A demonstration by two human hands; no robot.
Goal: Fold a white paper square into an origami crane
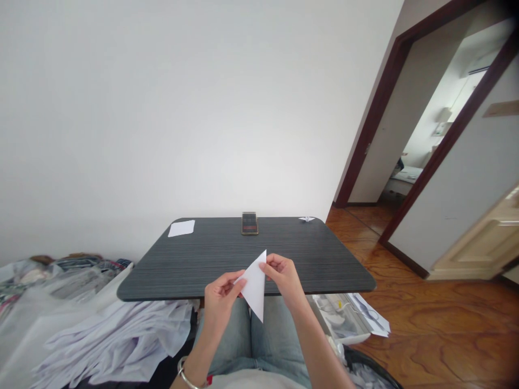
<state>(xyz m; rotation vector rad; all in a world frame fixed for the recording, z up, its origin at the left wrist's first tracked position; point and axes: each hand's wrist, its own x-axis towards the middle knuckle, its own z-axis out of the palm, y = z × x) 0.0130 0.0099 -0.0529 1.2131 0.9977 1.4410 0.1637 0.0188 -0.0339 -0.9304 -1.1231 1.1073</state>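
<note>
A white sheet of paper folded into a triangle point(254, 289) is held up over the near edge of the dark table. My left hand point(222, 296) pinches its left corner between thumb and fingers. On the other side, my right hand point(283, 274) grips the upper right edge, thumb in front and fingers partly behind the paper. One point of the triangle faces up and another hangs down over my lap. A bracelet point(184, 373) circles my left wrist.
On the dark table point(194, 275) lie white paper point(181, 228) at far left, a phone on a stand point(250, 222) at the back, and a small folded paper bird point(307, 219) at far right. White cloth point(117, 340) heaps at left; a box point(344, 319) stands at right.
</note>
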